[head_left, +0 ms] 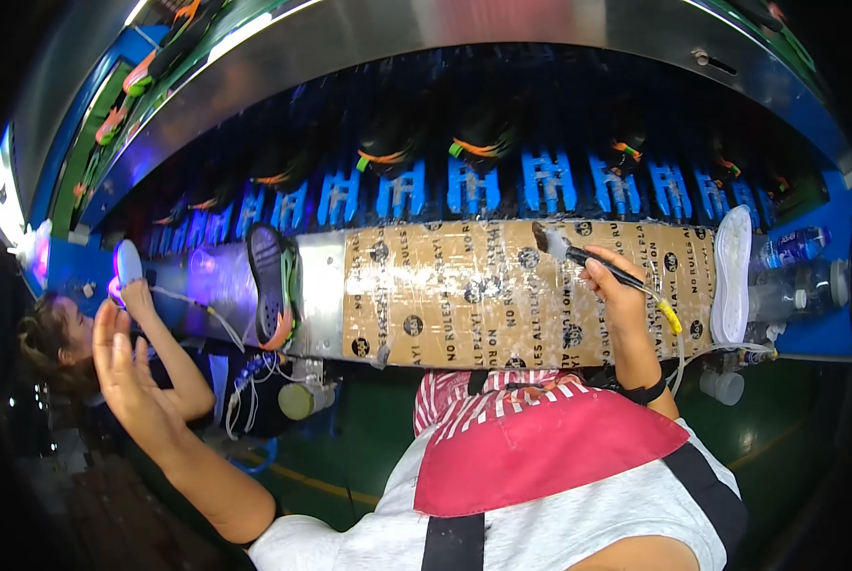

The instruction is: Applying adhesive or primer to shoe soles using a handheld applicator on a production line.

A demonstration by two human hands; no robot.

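Observation:
My right hand [614,284] is closed round the dark handle of a brush [578,253]. Its wide bristles point left over the cardboard, and a thin tube with a yellow sleeve [671,317] trails from the handle's end. Out at the left, my left hand [126,371] is raised, fingers stretched out and nothing visible in it. Just beyond its fingertips, a co-worker's hand [138,297] holds a sole [127,261] lit purple; whether my fingers touch it I cannot tell. A dark shoe [272,285] with orange and green trim lies left of the cardboard, its underside showing.
Printed cardboard [445,305] covers the metal bench [323,295]. A white sole [732,276] lies at its right end, near clear plastic bottles [797,285]. Blue holders [474,186] and dark shoe uppers [483,143] line the back under a metal hood [445,24]. A jar [297,401] hangs below the bench.

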